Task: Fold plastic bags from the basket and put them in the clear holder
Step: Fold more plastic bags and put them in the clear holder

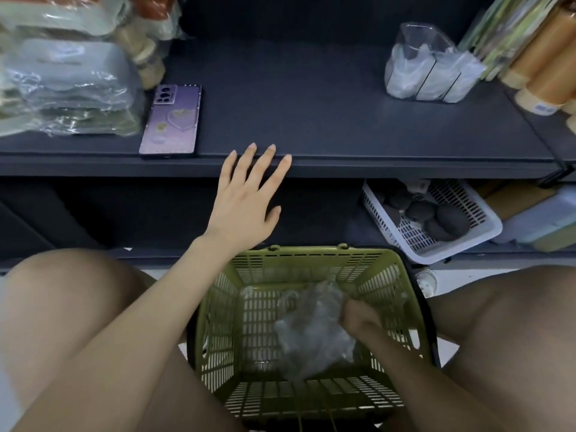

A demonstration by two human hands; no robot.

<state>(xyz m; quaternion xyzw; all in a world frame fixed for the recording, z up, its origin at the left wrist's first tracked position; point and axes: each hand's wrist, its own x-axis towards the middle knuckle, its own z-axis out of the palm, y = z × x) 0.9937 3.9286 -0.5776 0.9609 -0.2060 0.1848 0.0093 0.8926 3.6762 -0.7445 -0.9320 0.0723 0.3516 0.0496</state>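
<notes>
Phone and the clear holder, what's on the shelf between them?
Nothing: in the head view the dark shelf is bare between the purple phone and the clear holder. The left hand is lower, at the shelf's front edge.

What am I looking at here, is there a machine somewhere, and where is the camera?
No machine: these are a person's two bare hands, filmed by one camera worn on the head, looking down past the knees. The left hand is open, fingers spread near the edge of a dark shelf. The right hand reaches into a green basket and has its grip on a crumpled clear plastic bag. On the shelf are a clear holder with folded bags inside and a purple phone.
</notes>
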